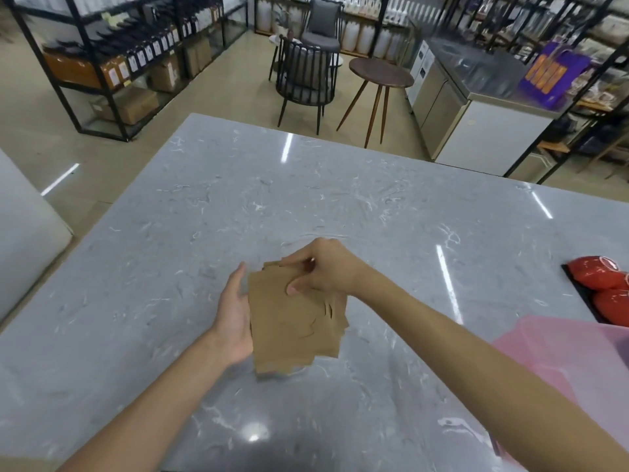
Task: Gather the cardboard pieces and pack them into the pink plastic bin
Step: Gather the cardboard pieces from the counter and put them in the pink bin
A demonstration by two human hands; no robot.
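Note:
A stack of brown cardboard pieces (pixel 292 328) is held just above the grey marble table (pixel 238 206), near its middle front. My left hand (pixel 233 318) cups the stack's left edge from below. My right hand (pixel 320 267) pinches the stack's top far edge, thumb on the top sheet. The pieces are unevenly aligned, with ragged edges showing at the right. The pink plastic bin (pixel 558 362) stands at the table's right front, partly behind my right forearm.
Red glossy objects (pixel 606 287) lie on a dark tray at the table's right edge. Beyond the table stand a black chair (pixel 303 80), a round wooden side table (pixel 379 78), a steel counter (pixel 476 107) and shelving with bottles and boxes.

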